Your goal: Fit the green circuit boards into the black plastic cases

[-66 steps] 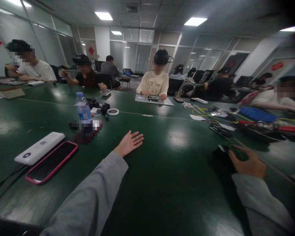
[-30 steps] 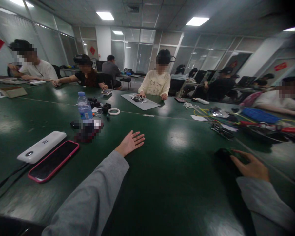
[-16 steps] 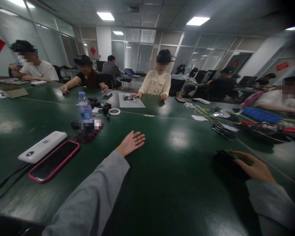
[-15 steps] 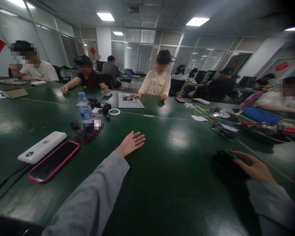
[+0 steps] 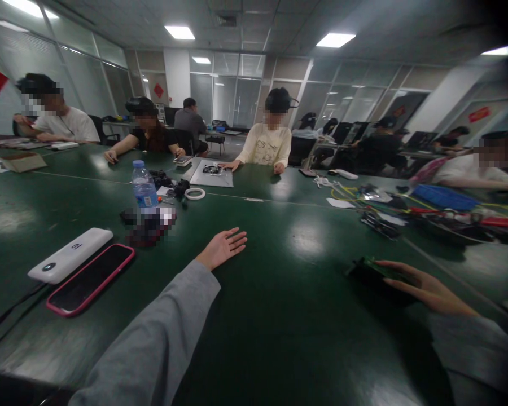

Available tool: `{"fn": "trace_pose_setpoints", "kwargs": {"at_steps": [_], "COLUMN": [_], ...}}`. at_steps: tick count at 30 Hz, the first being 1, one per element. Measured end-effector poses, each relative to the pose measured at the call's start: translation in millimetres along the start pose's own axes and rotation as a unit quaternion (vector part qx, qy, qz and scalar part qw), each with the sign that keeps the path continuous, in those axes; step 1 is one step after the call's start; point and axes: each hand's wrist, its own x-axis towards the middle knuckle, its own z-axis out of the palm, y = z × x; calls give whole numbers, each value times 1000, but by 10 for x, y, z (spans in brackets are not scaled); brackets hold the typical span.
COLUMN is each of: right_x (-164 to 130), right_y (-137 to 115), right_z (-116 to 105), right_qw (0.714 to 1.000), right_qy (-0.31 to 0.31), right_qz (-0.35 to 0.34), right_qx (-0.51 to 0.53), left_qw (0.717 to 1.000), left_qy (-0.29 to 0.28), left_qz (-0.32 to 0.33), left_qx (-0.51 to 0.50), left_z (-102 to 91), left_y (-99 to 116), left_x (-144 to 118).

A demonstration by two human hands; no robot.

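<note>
My left hand (image 5: 223,248) rests on the green table (image 5: 271,316), palm turned up and fingers stretched out, with nothing in it. At the right, my right hand (image 5: 423,286) is wrapped round a dark, box-like object with a green edge (image 5: 375,276). Its kind is hard to make out in the dim light. The object is just above or on the tabletop; I cannot tell which. Left of my left hand lie a pink-rimmed phone (image 5: 91,280) and a white power bank (image 5: 71,255) with a black cable.
A water bottle (image 5: 144,185) stands beyond the phone, near a roll of white tape (image 5: 195,194) and black gear. To the right are tangled cables, a blue tray (image 5: 444,197) and black-and-red items. Several people sit across the table, one with a grey board (image 5: 214,175).
My right hand has moved left with the dark object, whose green side shows more. My left hand stays put. Across the table, the grey board has shifted left.
</note>
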Motion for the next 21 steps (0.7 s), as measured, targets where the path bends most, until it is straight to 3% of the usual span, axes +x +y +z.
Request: {"fn": "trace_pose_setpoints", "kwargs": {"at_steps": [6,12,16,21], "right_x": [-1,18,47,98], "right_y": [14,-44,79,188], "right_z": [13,138,138,153], "right_qw": [998,995,994,980], "right_qy": [-19,32,61,95], "right_qz": [-17,-24,-18,74], "right_qx": [-61,-91,-91,-159], "left_qw": [1000,1000,1000,1000], "left_qy": [7,7,8,10], "left_qz": [-4,1,3,2], "left_qx": [-2,-4,-4,5], "left_z": [7,25,36,45], "left_y": [0,-5,3,14], "left_x": [4,-12,-25,-30]}}
